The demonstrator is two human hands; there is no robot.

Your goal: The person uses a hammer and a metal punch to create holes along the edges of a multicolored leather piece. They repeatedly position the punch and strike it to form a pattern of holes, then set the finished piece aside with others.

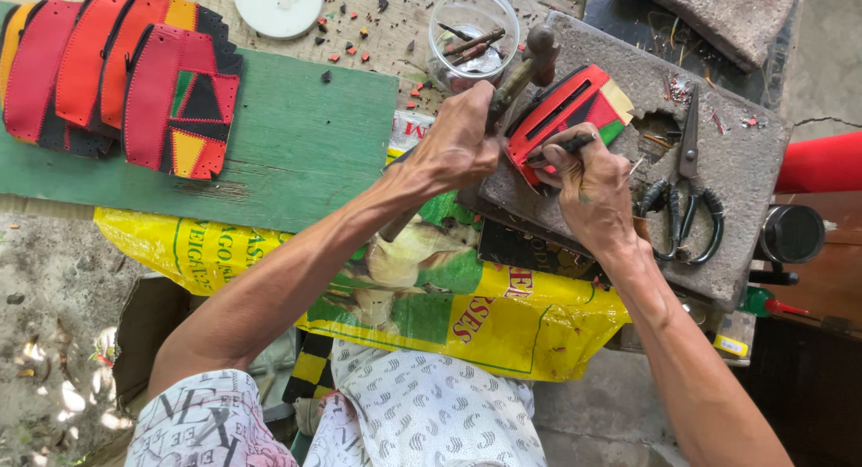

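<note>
Head view of a leather-working bench. The left hand [458, 144] was closed around the wooden handle of a hammer [530, 58], its fingers wrapped tight on the shaft, with the hammer's head raised above the far edge of a stone slab [736, 162]. The right hand [588, 184] pressed down on a red piece [561, 112] lying on the slab; its fingers were pinched together on a thin dark punch [561, 147] whose tip rested against the piece. The red piece, trimmed with black, yellow and green, lay near the slab's left end, between the two hands and touching both the punch and the right fingers.

Scissors [687, 189] with black loop handles lay flat on the slab, just right of the right hand, blades pointing away from the person. A clear cup [473, 31] holding several small dark tools stood beyond the slab, just beside the hammer's head. A white lid [278, 4] lay at the far edge of the table [386, 18], with small coloured scraps scattered around it. A stack of finished pieces [117, 81] in red, orange and black rested overlapping on a green board [305, 144] at the left, well apart from the hands. A yellow printed sack [503, 323] hung under the slab and board, over the person's lap. A dark cylinder [792, 233] stood at the right, next to the slab's edge.
</note>
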